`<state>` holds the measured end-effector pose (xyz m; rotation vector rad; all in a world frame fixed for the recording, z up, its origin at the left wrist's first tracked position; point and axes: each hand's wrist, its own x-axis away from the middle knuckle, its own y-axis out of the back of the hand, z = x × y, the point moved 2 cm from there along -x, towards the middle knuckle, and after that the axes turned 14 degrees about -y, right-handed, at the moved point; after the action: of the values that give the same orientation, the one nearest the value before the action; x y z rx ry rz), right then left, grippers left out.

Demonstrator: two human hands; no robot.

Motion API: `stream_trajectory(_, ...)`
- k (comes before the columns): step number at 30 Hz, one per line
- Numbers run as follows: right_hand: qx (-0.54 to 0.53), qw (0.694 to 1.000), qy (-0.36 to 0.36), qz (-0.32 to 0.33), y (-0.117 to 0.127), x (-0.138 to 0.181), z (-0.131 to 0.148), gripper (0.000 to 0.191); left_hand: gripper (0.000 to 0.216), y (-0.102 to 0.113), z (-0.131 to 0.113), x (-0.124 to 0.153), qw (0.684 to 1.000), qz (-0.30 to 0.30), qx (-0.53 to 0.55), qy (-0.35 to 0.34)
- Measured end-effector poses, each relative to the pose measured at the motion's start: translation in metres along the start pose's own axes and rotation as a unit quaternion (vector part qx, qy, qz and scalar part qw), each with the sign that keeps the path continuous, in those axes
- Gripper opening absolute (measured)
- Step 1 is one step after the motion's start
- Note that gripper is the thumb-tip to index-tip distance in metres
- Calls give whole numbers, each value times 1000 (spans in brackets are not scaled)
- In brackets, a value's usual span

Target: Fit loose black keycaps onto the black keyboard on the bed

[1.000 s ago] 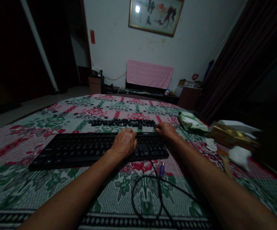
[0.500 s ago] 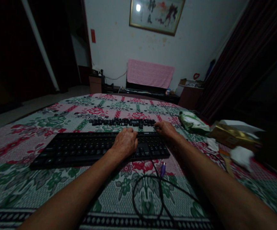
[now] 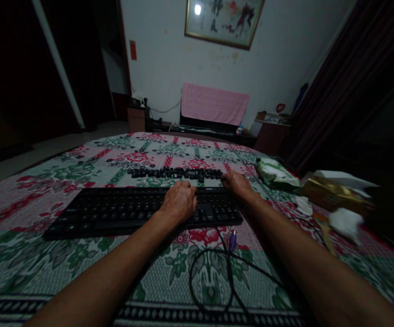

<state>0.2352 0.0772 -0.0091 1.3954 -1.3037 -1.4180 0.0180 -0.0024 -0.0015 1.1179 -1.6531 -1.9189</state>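
Note:
A black computer keyboard point(image 3: 115, 211) lies on the patterned bedspread, with bare key positions along several of its rows. My left hand point(image 3: 180, 200) rests on it right of the middle, fingers bent together and gripping down toward its far edge. Beyond the keyboard runs a line of loose black keycaps point(image 3: 169, 173). At the right end of that line is my right hand point(image 3: 236, 184), its thumb and finger pinched at a keycap; the fingertips are dark and partly hidden. The keyboard's cable point(image 3: 190, 277) loops in front, with a purple plug point(image 3: 232, 240).
To the right lie a green and white tissue pack point(image 3: 276, 173), a gold box point(image 3: 336, 195), crumpled white tissues point(image 3: 346, 221) and a brush-like tool point(image 3: 325, 229). The patterned bedspread point(image 3: 70, 281) spreads under everything. A pink towel point(image 3: 213, 103) hangs by the far wall.
Almost nothing differs. The whole view has shifted very slightly, and both hands keep their places at the keyboard and the keycap line.

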Motion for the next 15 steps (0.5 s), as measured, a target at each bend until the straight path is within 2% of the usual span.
stream_trajectory(7,-20,1000,-3,-4,-1,-1,-1,31,28,-1,1,0,1000,-4,-3,-2)
stream_trajectory(12,-109,994,-13,-27,-1,-6,-9,39,29,-1,1,1,1000,1,0,-4)
stream_trajectory(15,-206,976,-59,-36,6,-8,-19,38,29,1,2,0,1000,11,7,0)
